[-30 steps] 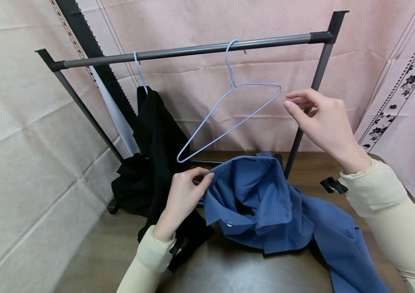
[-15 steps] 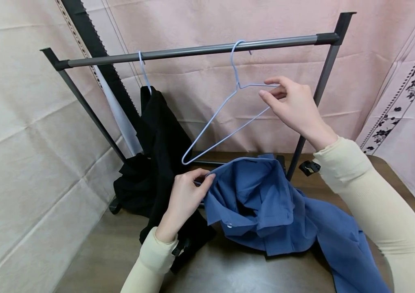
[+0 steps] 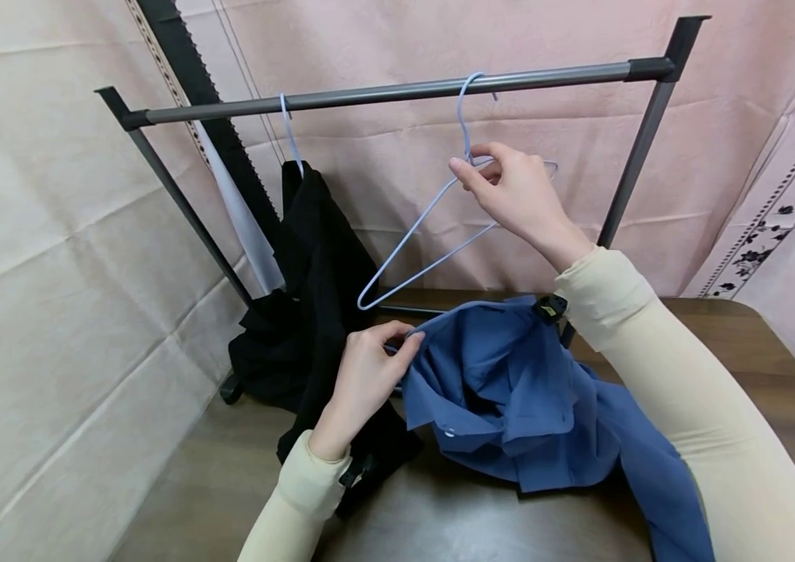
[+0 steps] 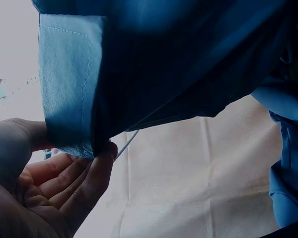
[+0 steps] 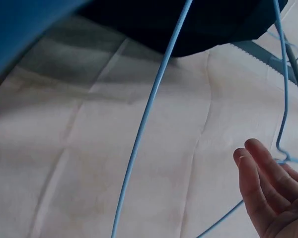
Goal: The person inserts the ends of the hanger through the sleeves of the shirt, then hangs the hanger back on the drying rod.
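A blue button-up shirt [image 3: 481, 390] lies bunched, its neck opening facing up. My left hand [image 3: 369, 371] pinches the left edge of that opening between thumb and fingers; the left wrist view shows the stitched collar [image 4: 69, 74] between them. A light blue wire hanger [image 3: 404, 238] hangs by its hook from the rail, with nothing on it. My right hand [image 3: 519, 191] is at the hanger's neck, thumb in front. In the right wrist view its fingers [image 5: 256, 173] are loosely bent beside the neck, not closed round it. Part of the hanger's right arm is hidden behind this hand.
The dark metal rail [image 3: 383, 94] of a garment rack spans the back, with a post [image 3: 639, 148] on the right. A black garment [image 3: 320, 273] hangs on a second hanger [image 3: 291, 136] at left. A wooden table [image 3: 193, 476] lies beneath; pink cloth [image 3: 383, 39] covers the back.
My right hand has moved left from beside the hanger's right end to its neck. The left hand keeps its pinch on the shirt. The whole view has shifted slightly.
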`<state>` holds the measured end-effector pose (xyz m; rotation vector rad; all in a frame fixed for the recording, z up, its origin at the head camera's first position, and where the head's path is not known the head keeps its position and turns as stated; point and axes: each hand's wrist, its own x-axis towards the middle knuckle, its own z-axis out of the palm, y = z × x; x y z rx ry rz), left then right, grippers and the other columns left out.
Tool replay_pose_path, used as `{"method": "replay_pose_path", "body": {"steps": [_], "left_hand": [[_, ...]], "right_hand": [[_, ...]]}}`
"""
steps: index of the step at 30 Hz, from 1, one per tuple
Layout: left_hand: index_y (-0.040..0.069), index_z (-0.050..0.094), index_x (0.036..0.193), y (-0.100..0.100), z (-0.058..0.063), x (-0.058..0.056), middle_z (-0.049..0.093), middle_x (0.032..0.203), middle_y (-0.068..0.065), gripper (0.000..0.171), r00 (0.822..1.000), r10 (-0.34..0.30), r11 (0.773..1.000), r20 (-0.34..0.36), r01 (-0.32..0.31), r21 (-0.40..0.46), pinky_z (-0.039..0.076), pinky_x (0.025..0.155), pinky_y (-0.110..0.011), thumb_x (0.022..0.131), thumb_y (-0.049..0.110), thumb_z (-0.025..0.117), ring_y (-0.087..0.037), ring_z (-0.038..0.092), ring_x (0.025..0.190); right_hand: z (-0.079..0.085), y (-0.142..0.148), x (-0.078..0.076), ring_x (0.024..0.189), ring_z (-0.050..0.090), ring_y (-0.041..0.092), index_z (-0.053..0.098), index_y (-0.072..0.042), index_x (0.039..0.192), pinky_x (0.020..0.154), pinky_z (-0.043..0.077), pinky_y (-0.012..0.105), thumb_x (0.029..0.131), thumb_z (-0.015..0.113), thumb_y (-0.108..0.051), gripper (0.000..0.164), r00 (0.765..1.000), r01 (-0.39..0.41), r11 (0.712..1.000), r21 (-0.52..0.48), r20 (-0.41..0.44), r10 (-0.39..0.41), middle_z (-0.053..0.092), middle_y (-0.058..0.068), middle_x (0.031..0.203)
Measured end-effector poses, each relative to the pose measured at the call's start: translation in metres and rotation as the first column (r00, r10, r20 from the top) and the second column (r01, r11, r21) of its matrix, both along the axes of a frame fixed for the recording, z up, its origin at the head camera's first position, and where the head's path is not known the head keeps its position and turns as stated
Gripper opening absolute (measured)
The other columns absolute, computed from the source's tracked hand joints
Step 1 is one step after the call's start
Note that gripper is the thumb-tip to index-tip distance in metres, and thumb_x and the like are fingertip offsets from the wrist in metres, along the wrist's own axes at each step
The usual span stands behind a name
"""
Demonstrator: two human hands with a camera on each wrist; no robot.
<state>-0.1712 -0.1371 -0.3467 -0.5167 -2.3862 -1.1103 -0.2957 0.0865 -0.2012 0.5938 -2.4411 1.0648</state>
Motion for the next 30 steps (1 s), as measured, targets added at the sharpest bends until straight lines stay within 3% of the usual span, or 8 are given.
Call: {"method": "replay_pose_path", "body": {"steps": [11, 19, 30], "left_hand": [[0.004, 0.077, 0.097, 0.002, 0.000, 0.000, 0.073, 0.088, -0.004, 0.011, 1.000, -0.001, 1.000, -0.008, 0.001, -0.013, 0.053, 0.059, -0.023, 0.095, 0.013, 0.071, -0.010, 0.065, 0.069], [0.005, 0.077, 0.095, 0.002, -0.002, -0.002, 0.074, 0.087, -0.003, 0.010, 0.999, 0.000, 0.999, -0.039, -0.002, -0.036, 0.052, 0.059, -0.023, 0.094, 0.014, 0.072, -0.009, 0.065, 0.069], [0.005, 0.077, 0.094, 0.006, -0.003, -0.002, 0.073, 0.085, -0.003, 0.009, 0.999, -0.009, 0.999, -0.043, 0.007, -0.035, 0.052, 0.058, -0.023, 0.094, 0.013, 0.072, -0.009, 0.065, 0.069]], "right_hand": [[-0.002, -0.015, -0.003, 0.098, 0.071, 0.019, 0.065, -0.009, 0.129, 0.081, 0.052, 0.036, 0.099, 0.058, -0.051, 0.052, 1.000, 0.004, 1.000, -0.020, -0.007, -0.004, 0.075, 0.009, 0.107], [-0.002, -0.019, -0.004, 0.108, 0.069, 0.018, 0.064, -0.004, 0.131, 0.093, 0.051, 0.037, 0.101, 0.059, -0.042, 0.048, 0.999, 0.015, 0.999, -0.031, -0.030, -0.015, 0.074, 0.010, 0.114], [0.008, -0.020, 0.000, 0.107, 0.070, 0.016, 0.067, -0.007, 0.128, 0.095, 0.051, 0.034, 0.101, 0.059, -0.039, 0.043, 0.999, 0.020, 0.999, -0.042, -0.039, -0.022, 0.075, 0.006, 0.111]]}}
